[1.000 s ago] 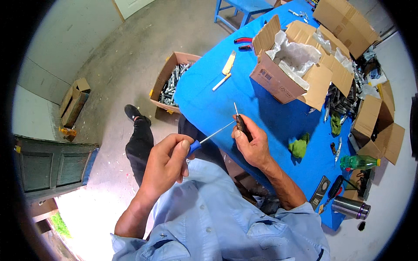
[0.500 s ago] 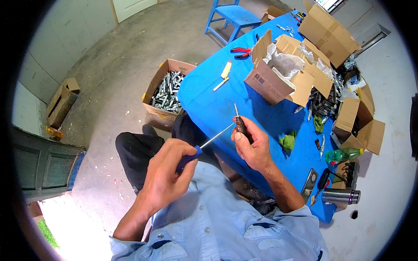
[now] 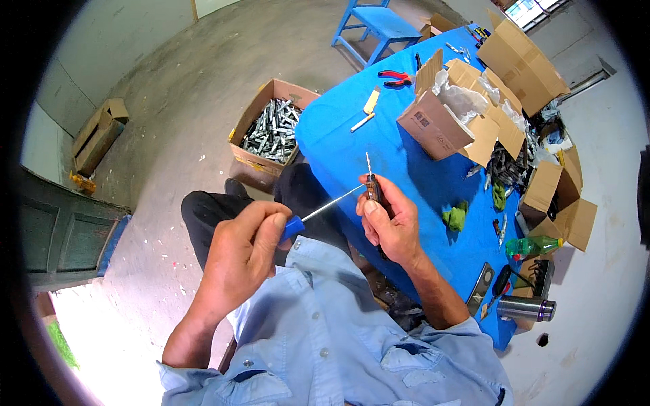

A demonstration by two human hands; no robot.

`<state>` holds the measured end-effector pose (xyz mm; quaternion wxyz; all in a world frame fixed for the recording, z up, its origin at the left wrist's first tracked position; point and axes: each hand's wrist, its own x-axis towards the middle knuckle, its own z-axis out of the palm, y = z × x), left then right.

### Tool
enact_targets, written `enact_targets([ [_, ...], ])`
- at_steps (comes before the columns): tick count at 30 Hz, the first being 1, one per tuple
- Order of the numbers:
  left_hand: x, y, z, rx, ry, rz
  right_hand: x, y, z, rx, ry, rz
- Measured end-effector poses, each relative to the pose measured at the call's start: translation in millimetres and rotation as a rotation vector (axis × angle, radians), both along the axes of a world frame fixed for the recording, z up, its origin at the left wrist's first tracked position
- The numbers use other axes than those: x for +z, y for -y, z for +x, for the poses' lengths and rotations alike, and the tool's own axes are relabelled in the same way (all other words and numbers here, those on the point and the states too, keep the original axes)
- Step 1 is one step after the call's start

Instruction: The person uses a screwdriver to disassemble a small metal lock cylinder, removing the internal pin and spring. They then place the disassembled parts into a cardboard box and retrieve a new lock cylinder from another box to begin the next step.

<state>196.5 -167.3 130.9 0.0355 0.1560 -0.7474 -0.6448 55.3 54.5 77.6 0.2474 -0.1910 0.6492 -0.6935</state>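
Brown tool, in right fingers, tip protruding

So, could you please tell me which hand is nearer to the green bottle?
Right. The right hand is to the left of the green bottle; the left hand is farther left, beyond the right one.

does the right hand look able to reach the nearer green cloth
Probably yes: only blue tabletop lies between the right hand and the nearer green cloth, though that hand holds a dark metal-tipped item.
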Motion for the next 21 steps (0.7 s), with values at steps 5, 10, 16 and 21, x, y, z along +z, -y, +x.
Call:
enact_targets([
  [5,-14,-4,-8,0.046,-0.205,-0.271,-7,5,-10,0.025,0.019,-0.002],
  [10,-31,-10,-39,0.016,-0.309,-0.266,-12,-5,-31,-0.031,-0.008,0.047],
  [16,-50,-27,-84,-0.151,-0.176,-0.203,-21,-40,-57,-0.156,-0.023,0.123],
  [21,-63,-45,-116,-0.197,-0.056,0.0,-38,-65,-77,-0.209,-0.053,0.158],
])
